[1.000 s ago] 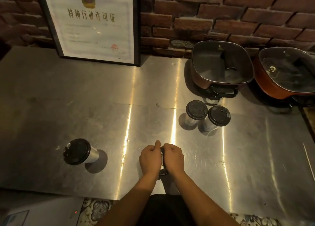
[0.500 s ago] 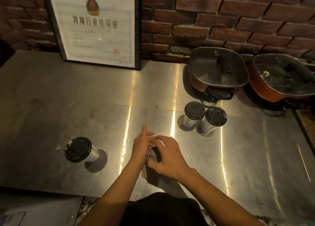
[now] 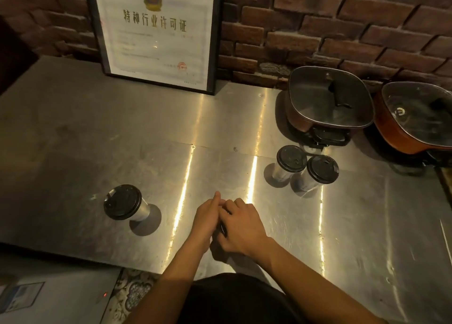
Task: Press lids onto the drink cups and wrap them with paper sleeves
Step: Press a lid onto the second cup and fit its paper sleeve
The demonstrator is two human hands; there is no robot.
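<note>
I log one cup (image 3: 223, 226) at the counter's (image 3: 97, 140) near edge, mostly hidden: both hands have shifted from pressing on top, my left hand (image 3: 208, 217) straight-fingered against its side, my right hand (image 3: 241, 228) curled round it, so wrapping likely comes next.

Both hands meet at the near middle of the metal table (image 3: 73, 128). The left hand (image 3: 206, 216) lies flat against a mostly hidden cup (image 3: 223, 227). The right hand (image 3: 241, 228) curls over it. One lidded cup (image 3: 122, 201) stands left. A pair of cups (image 3: 293, 158) stands far right, near two pans (image 3: 330, 98).
</note>
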